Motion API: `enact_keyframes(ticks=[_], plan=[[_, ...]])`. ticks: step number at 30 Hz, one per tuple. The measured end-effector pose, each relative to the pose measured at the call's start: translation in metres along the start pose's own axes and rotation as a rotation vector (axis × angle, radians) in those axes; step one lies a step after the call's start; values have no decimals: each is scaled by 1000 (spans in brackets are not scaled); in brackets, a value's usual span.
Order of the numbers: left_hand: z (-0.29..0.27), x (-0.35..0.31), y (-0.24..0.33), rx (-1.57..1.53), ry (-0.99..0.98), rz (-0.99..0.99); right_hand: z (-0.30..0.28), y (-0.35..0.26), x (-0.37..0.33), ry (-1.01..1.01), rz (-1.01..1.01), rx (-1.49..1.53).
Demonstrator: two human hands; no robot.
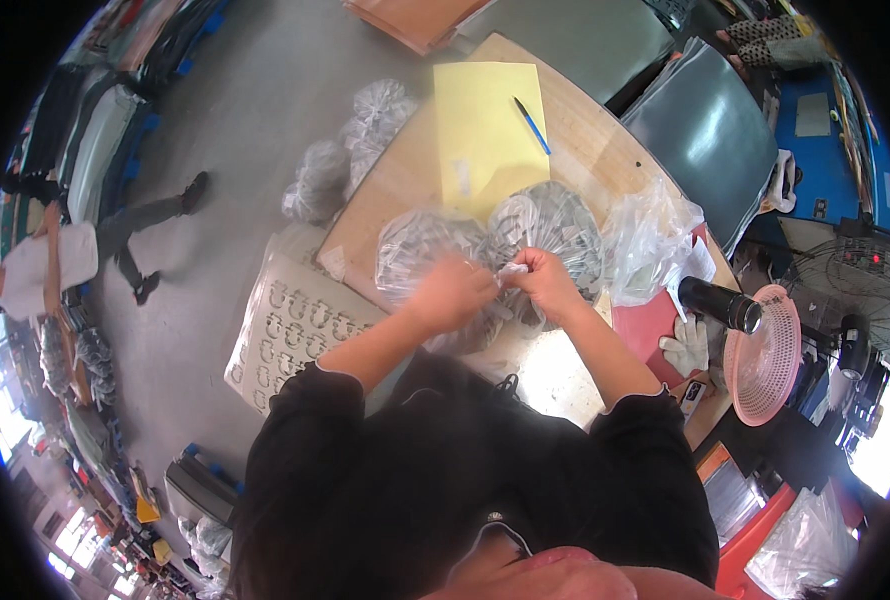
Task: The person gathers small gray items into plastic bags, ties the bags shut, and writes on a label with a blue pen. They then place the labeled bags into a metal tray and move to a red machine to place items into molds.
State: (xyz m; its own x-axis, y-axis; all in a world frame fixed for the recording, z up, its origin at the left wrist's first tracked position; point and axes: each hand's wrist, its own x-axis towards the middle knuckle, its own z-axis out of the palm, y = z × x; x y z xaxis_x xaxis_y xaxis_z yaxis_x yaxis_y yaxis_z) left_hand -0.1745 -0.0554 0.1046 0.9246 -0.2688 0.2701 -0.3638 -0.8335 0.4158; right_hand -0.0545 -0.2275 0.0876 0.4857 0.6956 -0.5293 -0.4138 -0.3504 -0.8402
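Note:
Both of my hands meet over the wooden table (pixel 395 185) at the gathered neck of a clear plastic bag (pixel 553 222) filled with grey-white pieces. My right hand (pixel 548 285) pinches the twisted plastic between thumb and fingers. My left hand (pixel 455 292) is closed on the same neck from the other side, slightly blurred. Left of that bag, touching it, sits a second filled plastic bag (pixel 410 245), partly behind my left hand. What exactly is inside the bags cannot be made out.
A yellow sheet (pixel 485 130) with a blue pen (pixel 532 126) lies beyond the bags. To the right are loose plastic bags (pixel 650 235), a black flask (pixel 720 304), a white glove (pixel 685 345) and a pink basket (pixel 763 355). Filled bags (pixel 317 180) stand on the floor; a person (pixel 65 260) walks at left.

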Motion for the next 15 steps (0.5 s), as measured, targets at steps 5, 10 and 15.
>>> enact_keyframes(ticks=[5, 10, 15], plan=[[2, 1, 0, -209, -29, -88, 0, -18, -5, 19, -64, -453], [12, 18, 4, -761, 1, -701, 11, -33, -9, 69, -310, -733], [13, 24, -7, -1059, -106, -778, 18, -27, -8, 119, -533, -966]])
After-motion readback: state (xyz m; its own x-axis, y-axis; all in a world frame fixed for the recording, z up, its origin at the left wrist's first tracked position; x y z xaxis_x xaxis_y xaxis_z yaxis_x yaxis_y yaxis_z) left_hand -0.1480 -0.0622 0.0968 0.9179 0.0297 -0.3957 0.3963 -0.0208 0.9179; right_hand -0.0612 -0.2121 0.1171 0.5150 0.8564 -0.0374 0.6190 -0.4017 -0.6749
